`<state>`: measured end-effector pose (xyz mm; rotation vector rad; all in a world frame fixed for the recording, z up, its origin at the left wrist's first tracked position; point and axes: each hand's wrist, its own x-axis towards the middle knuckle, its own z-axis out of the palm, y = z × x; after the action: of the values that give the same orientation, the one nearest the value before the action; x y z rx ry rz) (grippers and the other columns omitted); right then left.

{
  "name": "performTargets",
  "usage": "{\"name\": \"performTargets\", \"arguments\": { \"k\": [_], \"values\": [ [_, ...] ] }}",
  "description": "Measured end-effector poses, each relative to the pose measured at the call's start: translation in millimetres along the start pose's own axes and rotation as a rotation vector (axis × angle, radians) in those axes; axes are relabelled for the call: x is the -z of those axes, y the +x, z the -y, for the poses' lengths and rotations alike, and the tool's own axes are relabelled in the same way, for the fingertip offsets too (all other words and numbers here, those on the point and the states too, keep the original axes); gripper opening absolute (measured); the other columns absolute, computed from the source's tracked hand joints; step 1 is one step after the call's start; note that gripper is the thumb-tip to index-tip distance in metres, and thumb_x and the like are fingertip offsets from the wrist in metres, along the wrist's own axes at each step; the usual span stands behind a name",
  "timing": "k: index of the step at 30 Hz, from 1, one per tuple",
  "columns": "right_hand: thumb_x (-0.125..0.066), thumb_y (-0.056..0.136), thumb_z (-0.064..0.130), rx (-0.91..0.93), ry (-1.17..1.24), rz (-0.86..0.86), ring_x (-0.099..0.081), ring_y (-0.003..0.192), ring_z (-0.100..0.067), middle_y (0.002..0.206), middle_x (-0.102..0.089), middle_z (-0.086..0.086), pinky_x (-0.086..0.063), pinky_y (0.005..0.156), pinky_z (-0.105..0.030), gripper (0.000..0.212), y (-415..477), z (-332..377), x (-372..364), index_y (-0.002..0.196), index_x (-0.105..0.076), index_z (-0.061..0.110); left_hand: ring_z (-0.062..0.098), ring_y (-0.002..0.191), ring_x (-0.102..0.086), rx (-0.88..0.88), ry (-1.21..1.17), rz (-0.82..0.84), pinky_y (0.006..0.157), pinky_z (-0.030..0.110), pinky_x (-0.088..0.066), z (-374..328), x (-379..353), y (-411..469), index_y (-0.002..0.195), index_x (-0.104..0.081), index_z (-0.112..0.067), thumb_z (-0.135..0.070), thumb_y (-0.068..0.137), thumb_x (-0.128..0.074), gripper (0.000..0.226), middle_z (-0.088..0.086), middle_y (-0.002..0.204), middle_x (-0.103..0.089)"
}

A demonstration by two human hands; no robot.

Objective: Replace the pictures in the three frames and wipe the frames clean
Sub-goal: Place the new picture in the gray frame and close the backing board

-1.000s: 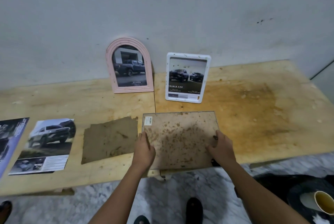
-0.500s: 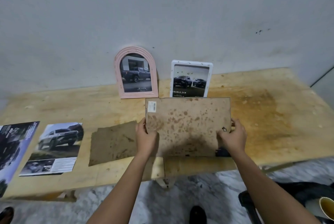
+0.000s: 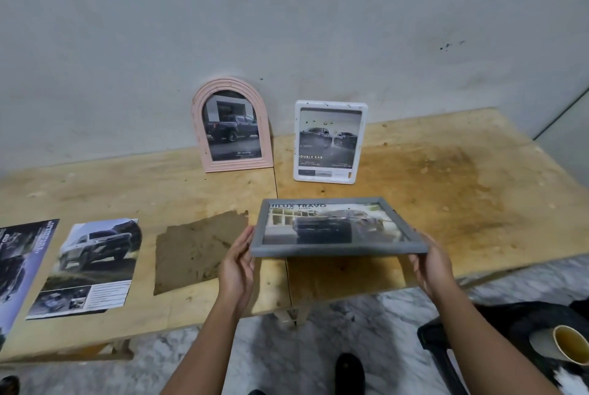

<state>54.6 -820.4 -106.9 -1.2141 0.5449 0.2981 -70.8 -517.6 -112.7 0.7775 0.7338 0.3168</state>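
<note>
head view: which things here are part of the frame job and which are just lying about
job: grey rectangular frame, pink arched frame, white rectangular frame, white-car paper print, dark paper print, brown ragged cloth
lying about: yellowish paper cup, black stool-like thing

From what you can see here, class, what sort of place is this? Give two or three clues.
Probably a plain workroom or storeroom: a stained plywood table against a bare grey wall, a marbled floor, and a picture frame being handled.
</note>
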Motion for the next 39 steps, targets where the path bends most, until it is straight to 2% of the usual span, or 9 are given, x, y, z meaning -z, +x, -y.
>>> {"name": "performTargets", "arguments": {
  "k": [3,6,12,16,20,26,30,35,39],
  "values": [
    [-0.041,0.099,0.012,-0.021,-0.141,0.018,-0.063,0.086,-0.022,0.101,-0.065,-0.01,-0.054,0.072,-0.033,0.026,2.9,-11.6,10.7,0.116,-0.06,0.007,0.023,0.115,-0.055,0.12,-0.057,0.005,0.082,0.027,-0.054,8.8,13.5,-2.2,0.134,-0.044,-0.001,-0.002,0.097,-0.03,0.04,0.015,0.126,-0.057],
    [-0.044,0.097,0.011,-0.013,-0.286,-0.074,-0.062,0.086,-0.029,0.104,-0.066,-0.014,-0.052,0.08,-0.045,0.028,7.5,-19.4,13.1,0.119,-0.062,0.006,0.021,0.115,-0.056,0.178,-0.021,-0.012,0.084,0.026,-0.052,19.9,19.3,-0.4,0.137,-0.04,0.0,0.0,0.096,-0.033,0.041,0.015,0.125,-0.058],
    [-0.038,0.097,0.003,0.018,-0.503,-0.127,-0.055,0.093,-0.025,0.114,-0.059,-0.008,-0.047,0.072,-0.036,0.035,13.4,-27.4,10.5,0.125,-0.058,0.009,0.024,0.119,-0.051,0.143,0.324,-0.001,0.1,0.034,-0.041,31.5,15.0,9.5,0.139,-0.037,0.0,0.009,0.094,-0.029,0.046,0.012,0.138,-0.047],
    [-0.036,0.095,-0.004,0.04,-0.547,-0.146,-0.055,0.082,-0.017,0.112,-0.059,-0.008,-0.047,0.065,-0.029,0.038,14.8,-37.6,14.9,0.126,-0.057,0.005,0.022,0.126,-0.044,0.126,0.464,-0.011,0.097,0.028,-0.039,32.7,9.0,8.3,0.142,-0.034,-0.002,0.008,0.094,-0.033,0.048,0.009,0.143,-0.042],
    [-0.039,0.091,-0.011,0.068,-0.535,-0.213,-0.057,0.101,-0.021,0.121,-0.062,-0.014,-0.047,0.098,-0.042,0.037,15.2,-47.7,18.3,0.118,-0.061,0.003,0.02,0.127,-0.042,0.067,0.612,0.009,0.093,0.023,-0.039,36.2,7.1,3.9,0.142,-0.035,-0.006,0.006,0.094,-0.038,0.049,0.005,0.145,-0.04],
    [-0.044,0.088,-0.009,0.181,-0.645,-0.274,-0.055,0.092,-0.023,0.11,-0.063,-0.01,-0.048,0.072,-0.031,0.037,4.6,-55.7,9.4,0.117,-0.062,0.005,0.018,0.11,-0.052,-0.219,0.99,-0.137,0.089,0.024,-0.039,38.7,19.6,3.3,0.126,-0.055,-0.005,0.0,0.093,-0.045,0.035,0.011,0.126,-0.057],
    [-0.046,0.086,-0.007,0.198,-0.729,-0.335,-0.056,0.101,-0.029,0.115,-0.059,-0.013,-0.049,0.087,-0.038,0.036,4.0,-65.4,7.9,0.119,-0.06,0.004,0.028,0.114,-0.048,-0.377,1.284,-0.255,0.093,0.031,-0.039,32.5,45.0,11.1,0.123,-0.056,-0.002,0.003,0.086,-0.051,0.038,0.013,0.12,-0.054],
    [-0.046,0.088,-0.002,0.172,-0.69,-0.41,-0.054,0.101,-0.034,0.116,-0.054,-0.018,-0.05,0.089,-0.045,0.029,2.2,-74.6,3.4,0.111,-0.062,0.004,0.025,0.129,-0.036,-0.275,1.5,-0.223,0.105,0.038,-0.037,27.9,57.6,16.6,0.139,-0.042,-0.011,-0.012,0.089,-0.05,0.05,0.007,0.145,-0.038],
    [-0.046,0.089,-0.002,0.16,-0.697,-0.396,-0.052,0.094,-0.031,0.12,-0.05,-0.017,-0.049,0.087,-0.041,0.028,-0.3,-71.1,-0.1,0.114,-0.06,0.002,0.025,0.121,-0.044,-0.323,1.618,-0.223,0.093,0.036,-0.044,22.7,58.5,19.0,0.134,-0.047,-0.014,-0.015,0.092,-0.048,0.042,0.006,0.14,-0.043]
  ]
}}
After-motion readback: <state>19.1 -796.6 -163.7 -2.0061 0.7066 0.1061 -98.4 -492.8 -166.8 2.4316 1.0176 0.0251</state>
